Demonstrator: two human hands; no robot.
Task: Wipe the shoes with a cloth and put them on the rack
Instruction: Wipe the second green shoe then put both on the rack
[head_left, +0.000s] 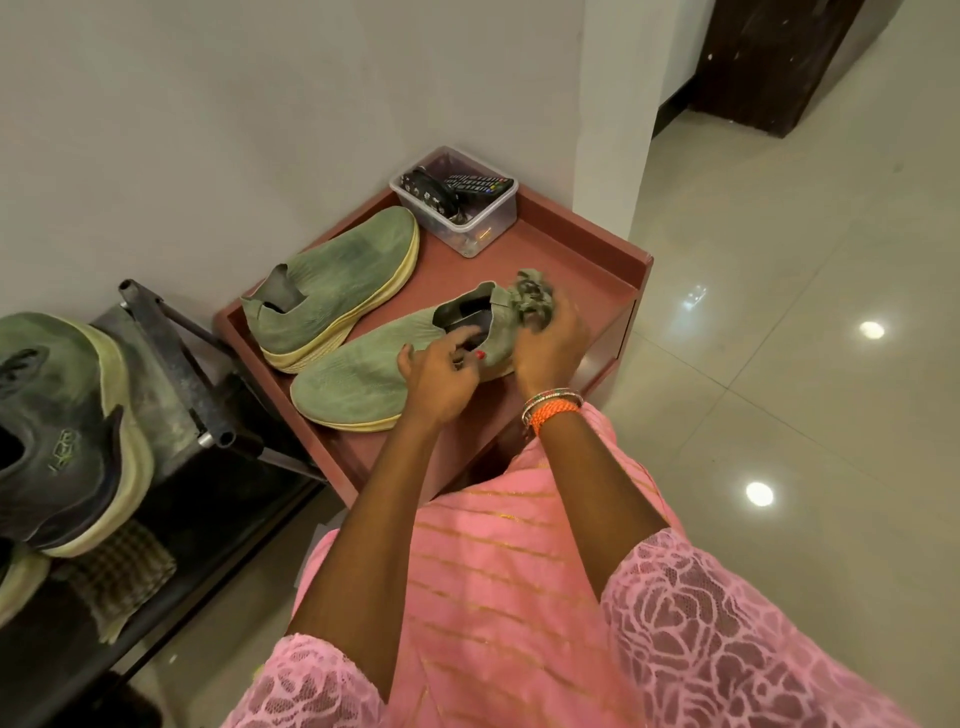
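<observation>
Two green shoes sat on the red stand (582, 244). The right hand (545, 345) clutched a bunched cloth (530, 301) at the near shoe (363, 379)'s heel; just left of it, the left hand (439, 374) pinched the collar. Wiping was in hand — next, probably strokes toward the toe, shoe steadied.

Pink lace sleeves (727, 623), gold-striped pink dress (493, 571), orange bangles (553, 410) (right wrist).

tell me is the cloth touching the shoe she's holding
Touching. The head view shows the right hand pressing the bunched cloth against the heel of the near shoe, with no gap.
</observation>
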